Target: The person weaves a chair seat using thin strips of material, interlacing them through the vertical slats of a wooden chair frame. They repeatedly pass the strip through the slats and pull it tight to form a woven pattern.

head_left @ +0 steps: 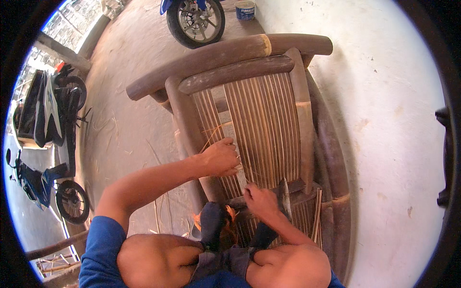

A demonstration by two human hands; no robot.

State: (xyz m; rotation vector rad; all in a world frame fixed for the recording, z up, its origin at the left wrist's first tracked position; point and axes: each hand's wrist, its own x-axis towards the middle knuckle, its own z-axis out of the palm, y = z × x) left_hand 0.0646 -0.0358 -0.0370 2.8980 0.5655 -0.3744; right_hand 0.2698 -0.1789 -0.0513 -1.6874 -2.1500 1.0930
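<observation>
A brown bamboo chair frame [254,66] stands before me, with a panel of thin bamboo slats [264,125] inside it. A long gap runs through the slats on the left. Over that gap my left hand [222,157] is closed, knuckles up; what its fingers hold is hidden. Thin orange strands [211,133] show just beyond it. Lower down, my right hand [261,201] is closed in a pinch near the slats' bottom end, and I cannot make out what is in it. A narrow blade-like piece [285,198] rests just right of that hand.
More orange strands [231,217] lie by my feet. Thin strips [317,216] lean at the chair's right side, near the white wall [394,120]. Scraps litter the floor [120,144]. Parked motorbikes [48,110] stand at left; a wheel [196,21] and a bucket [245,10] are beyond the chair.
</observation>
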